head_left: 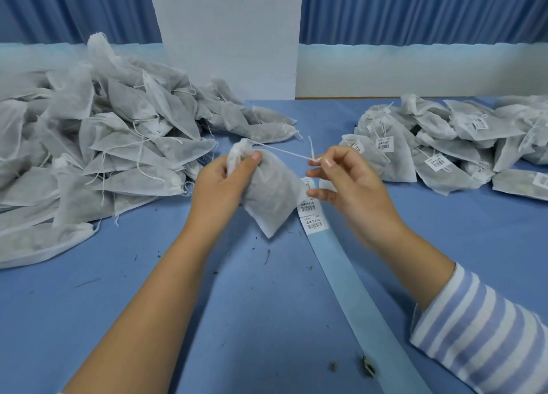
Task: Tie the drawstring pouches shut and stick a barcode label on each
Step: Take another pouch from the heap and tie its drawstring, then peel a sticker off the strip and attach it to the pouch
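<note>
The left hand [221,183] grips the filled white mesh pouch [267,192] above the blue counter [237,290] while the right hand [341,180] pinches its white drawstring [284,151] taut; knotting comes next, then labelling.

I'm seeing the held pouch [271,199] covering part of the label strip [350,281]; the untied pile [89,144] and labelled pile [444,144] are running off the frame's sides; I'm failing to read the label print.

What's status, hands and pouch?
Left hand grips gathered neck of white fabric drawstring pouch. Right hand pinches its white string, pulled taut. No label seen on it. White barcode label strip on blue table, partly behind it.
</note>
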`<state>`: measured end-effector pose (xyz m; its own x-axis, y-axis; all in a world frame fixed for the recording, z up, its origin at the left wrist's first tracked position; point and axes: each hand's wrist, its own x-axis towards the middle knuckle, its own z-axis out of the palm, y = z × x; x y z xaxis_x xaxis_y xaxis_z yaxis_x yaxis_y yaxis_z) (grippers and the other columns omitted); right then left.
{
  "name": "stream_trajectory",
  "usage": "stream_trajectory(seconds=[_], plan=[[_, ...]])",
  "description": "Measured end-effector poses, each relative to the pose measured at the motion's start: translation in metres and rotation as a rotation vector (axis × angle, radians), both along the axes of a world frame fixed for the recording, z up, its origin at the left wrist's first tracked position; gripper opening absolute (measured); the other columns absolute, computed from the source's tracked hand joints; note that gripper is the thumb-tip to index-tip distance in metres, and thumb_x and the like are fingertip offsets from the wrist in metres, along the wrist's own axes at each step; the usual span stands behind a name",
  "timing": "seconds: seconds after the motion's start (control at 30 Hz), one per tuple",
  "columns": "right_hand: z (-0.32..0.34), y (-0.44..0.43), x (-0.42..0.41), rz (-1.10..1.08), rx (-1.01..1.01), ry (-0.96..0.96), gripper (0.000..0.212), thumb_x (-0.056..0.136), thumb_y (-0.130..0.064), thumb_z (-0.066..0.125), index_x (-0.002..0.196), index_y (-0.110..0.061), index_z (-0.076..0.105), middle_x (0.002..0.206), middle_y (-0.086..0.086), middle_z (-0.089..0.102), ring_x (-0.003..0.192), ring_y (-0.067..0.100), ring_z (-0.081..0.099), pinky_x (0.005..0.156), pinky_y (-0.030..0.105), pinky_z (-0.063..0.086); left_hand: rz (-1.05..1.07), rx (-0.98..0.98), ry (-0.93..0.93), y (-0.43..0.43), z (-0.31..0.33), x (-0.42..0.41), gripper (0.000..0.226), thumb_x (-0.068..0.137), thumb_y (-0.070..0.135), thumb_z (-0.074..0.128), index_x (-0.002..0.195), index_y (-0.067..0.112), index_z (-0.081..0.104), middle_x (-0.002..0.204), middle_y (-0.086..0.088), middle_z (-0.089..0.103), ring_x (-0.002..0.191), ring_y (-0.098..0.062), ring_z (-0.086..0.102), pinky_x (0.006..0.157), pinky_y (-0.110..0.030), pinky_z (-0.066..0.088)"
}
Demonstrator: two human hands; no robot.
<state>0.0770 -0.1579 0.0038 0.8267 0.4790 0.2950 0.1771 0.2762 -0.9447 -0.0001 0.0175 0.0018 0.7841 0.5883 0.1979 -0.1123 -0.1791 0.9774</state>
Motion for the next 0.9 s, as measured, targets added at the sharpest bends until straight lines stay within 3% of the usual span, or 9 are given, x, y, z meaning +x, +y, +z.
stream_trajectory(seconds=[0.23,0.33,0.43,0.57,0.63,0.77,0.9], plan=[[-0.011,0.001,-0.009,0.029,-0.265,-0.45,0.018,0.098,-0.01,0.053,0.091,-0.026,0.055,0.112,-0.001,0.057,0.115,0.004,0.052,0.094,0.024,0.044,-0.08,-0.368,0.125,-0.009,0.0,0.004,0.027,0.092,0.04,0.064,0.087,0.015,0.073,0.081,0.001,0.077,0.075,-0.012,0.074,0.059,-0.025,0.057],[-0.016,0.003,-0.01,-0.01,-0.377,-0.663,0.017,0.095,-0.018,0.054,0.091,-0.035,0.053,0.116,-0.015,0.05,0.127,0.006,0.044,0.106,0.027,0.031,-0.117,-0.524,0.161,-0.01,-0.003,0.005,0.028,0.093,0.04,0.063,0.096,0.014,0.071,0.088,-0.001,0.077,0.079,-0.014,0.074,0.061,-0.026,0.056],[-0.02,0.004,-0.009,-0.004,-0.394,-0.657,0.017,0.095,-0.019,0.054,0.092,-0.036,0.053,0.119,-0.012,0.05,0.13,0.006,0.042,0.105,0.028,0.034,-0.216,-0.713,0.142,-0.008,-0.002,0.005,0.036,0.095,0.037,0.06,0.115,0.009,0.066,0.108,-0.01,0.075,0.093,-0.02,0.072,0.071,-0.031,0.059],[-0.022,0.002,-0.001,-0.053,-0.319,-0.559,0.013,0.095,-0.008,0.058,0.093,-0.021,0.058,0.116,0.0,0.056,0.126,0.003,0.046,0.1,0.035,0.044,-0.336,-0.921,0.044,-0.011,0.002,0.004,0.038,0.088,0.025,0.067,0.118,0.002,0.064,0.113,-0.017,0.071,0.096,-0.024,0.071,0.081,-0.031,0.06],[-0.023,0.001,0.001,-0.085,-0.304,-0.533,0.009,0.095,-0.008,0.059,0.094,-0.017,0.06,0.117,0.001,0.057,0.125,0.004,0.047,0.097,0.036,0.047,-0.447,-0.883,0.007,-0.017,0.0,0.005,0.041,0.083,0.02,0.068,0.118,0.0,0.064,0.118,-0.017,0.07,0.104,-0.023,0.07,0.087,-0.033,0.059],[-0.025,0.003,-0.001,-0.12,-0.341,-0.549,0.008,0.094,-0.008,0.06,0.096,-0.014,0.065,0.122,0.0,0.054,0.118,-0.005,0.047,0.085,0.02,0.046,-0.5,-0.621,0.042,-0.03,-0.009,0.007,0.035,0.083,0.015,0.071,0.116,0.001,0.068,0.118,-0.014,0.071,0.112,-0.024,0.067,0.093,-0.036,0.056],[-0.02,0.0,0.0,-0.089,-0.358,-0.542,0.014,0.092,-0.008,0.064,0.091,-0.022,0.065,0.124,-0.004,0.052,0.116,-0.008,0.047,0.081,0.01,0.042,-0.444,-0.643,0.034,-0.028,-0.014,0.01,0.026,0.09,0.009,0.066,0.115,0.0,0.066,0.114,-0.016,0.072,0.107,-0.025,0.07,0.092,-0.037,0.057]])
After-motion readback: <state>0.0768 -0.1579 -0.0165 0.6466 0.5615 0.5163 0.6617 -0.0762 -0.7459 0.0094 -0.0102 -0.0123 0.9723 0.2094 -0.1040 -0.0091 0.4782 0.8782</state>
